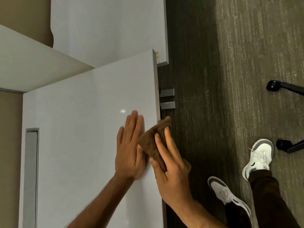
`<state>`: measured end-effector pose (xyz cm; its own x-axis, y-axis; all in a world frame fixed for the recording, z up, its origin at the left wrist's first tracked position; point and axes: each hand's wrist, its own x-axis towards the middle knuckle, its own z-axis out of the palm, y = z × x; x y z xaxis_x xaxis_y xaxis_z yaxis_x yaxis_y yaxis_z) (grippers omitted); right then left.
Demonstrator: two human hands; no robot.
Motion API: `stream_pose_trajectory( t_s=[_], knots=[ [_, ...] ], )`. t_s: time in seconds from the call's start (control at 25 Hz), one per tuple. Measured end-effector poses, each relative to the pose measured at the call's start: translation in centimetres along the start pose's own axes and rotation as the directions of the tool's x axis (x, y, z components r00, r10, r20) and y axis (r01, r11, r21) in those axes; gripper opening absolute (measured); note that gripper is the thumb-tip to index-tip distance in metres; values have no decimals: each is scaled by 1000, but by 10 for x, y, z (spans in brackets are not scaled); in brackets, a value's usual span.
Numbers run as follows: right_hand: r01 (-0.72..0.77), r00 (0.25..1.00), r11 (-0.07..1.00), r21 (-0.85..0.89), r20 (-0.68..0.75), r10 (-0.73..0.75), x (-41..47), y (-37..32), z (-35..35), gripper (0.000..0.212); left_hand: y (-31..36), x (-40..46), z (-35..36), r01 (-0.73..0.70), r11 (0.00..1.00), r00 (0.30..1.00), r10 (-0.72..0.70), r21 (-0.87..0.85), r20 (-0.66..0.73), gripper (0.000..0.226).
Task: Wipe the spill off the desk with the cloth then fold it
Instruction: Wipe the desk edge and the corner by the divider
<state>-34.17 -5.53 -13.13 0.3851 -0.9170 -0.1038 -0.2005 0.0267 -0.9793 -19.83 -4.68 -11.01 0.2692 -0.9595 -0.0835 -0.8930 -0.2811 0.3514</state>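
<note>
At the far left of the white desk [79, 137], a grey slot [32, 175] runs along the surface, perhaps a cable tray; what it holds cannot be made out. Further right, a small bright glint [122, 111] sits on the desktop, which could be a last drop of the spill or only a reflection; no other wet patch is visible. Just below it, the left hand [130, 150] lies flat on the desk with fingers straight and close together, gripping nothing, probably to brace the body or pin the cloth's near edge, though any contact is hidden. Beside it, at the desk's right edge, the right hand [171, 163] is closed on the brown cloth [154, 143], thumb under and fingers over, so the fabric bunches into a wedge and partly overhangs the edge. That hold suggests gathering the cloth for folding. Right of the desk, white sneakers [258, 158] stand on the grey carpet [256, 55], and chair casters [273, 85] are cut off by the frame.
</note>
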Motion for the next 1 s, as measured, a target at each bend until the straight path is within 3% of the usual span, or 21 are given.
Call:
stream_pose_trajectory(
  t_s=[0.4,0.56,0.8,1.0],
  knots=[
    [-47,999,999,23,-2,47,107,-13,-4,61,-1,1,0,35,999,999,-35,12,13,67],
    [-31,999,999,-44,-38,30,90,-12,-8,60,-1,1,0,34,999,999,-35,13,21,67],
    [-67,995,998,-18,79,68,20,-5,-13,56,-1,2,1,32,999,999,-32,10,13,67],
    [-20,999,998,-64,48,23,68,-3,-9,56,0,2,-1,40,999,999,-40,4,23,67]
  ],
)
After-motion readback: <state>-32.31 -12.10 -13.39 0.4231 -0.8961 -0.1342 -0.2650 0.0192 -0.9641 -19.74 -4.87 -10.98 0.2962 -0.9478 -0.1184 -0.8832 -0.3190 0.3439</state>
